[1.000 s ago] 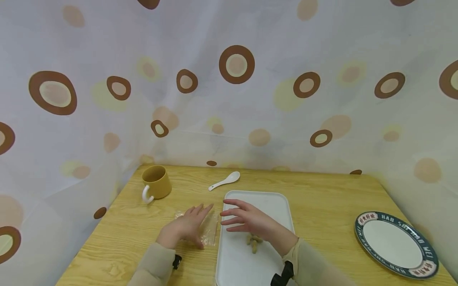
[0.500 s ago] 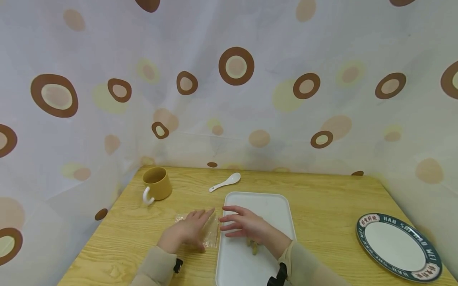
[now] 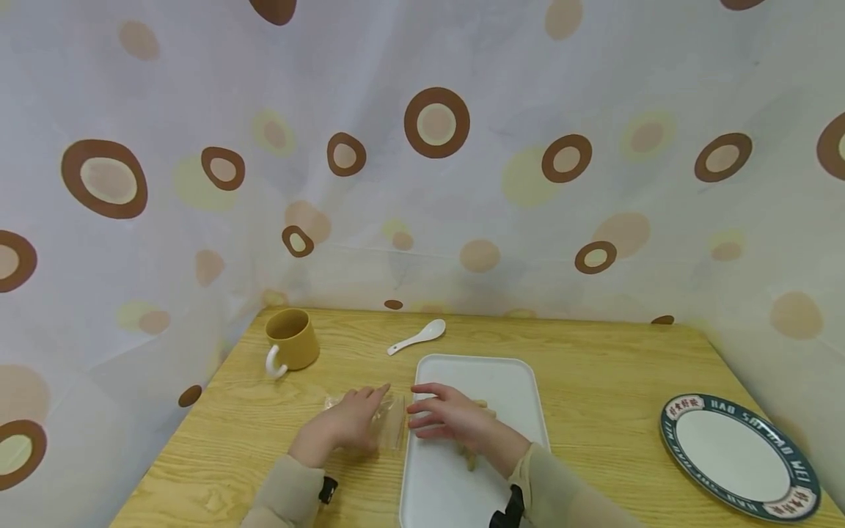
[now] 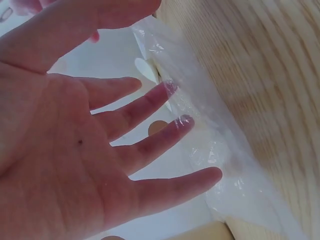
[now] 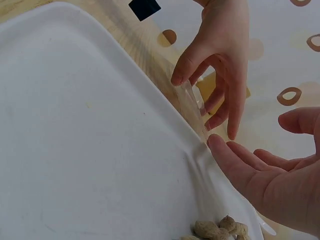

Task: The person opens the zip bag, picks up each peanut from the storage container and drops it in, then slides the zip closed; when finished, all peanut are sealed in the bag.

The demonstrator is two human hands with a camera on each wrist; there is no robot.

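Note:
My left hand [image 3: 339, 425] is over a clear plastic bag [image 3: 394, 424] on the table, just left of the white tray [image 3: 488, 372]. In the left wrist view its fingers reach out straight and spread, and some fingertips meet the bag's film [image 4: 225, 155]. My right hand [image 3: 458, 422] hovers above the tray's left side, fingers apart and slightly bent, holding nothing. Its fingertips come near the bag's edge in the right wrist view; whether they touch cannot be told. Several peanuts in their shells [image 5: 212, 230] lie on the tray, partly hidden by the right hand in the head view.
A yellow mug [image 3: 293, 341] with a white handle stands at the back left. Behind the tray lies a white spoon [image 3: 419, 337]. An oval plate [image 3: 733, 455] with a dark green lettered rim sits at the right. A patterned curtain [image 3: 495, 183] hangs behind the wooden table.
Both hands stay in nearly the same place. The left hand dips slightly toward the bag, and its fingers draw down a little. More of the peanuts shows beyond the right hand.

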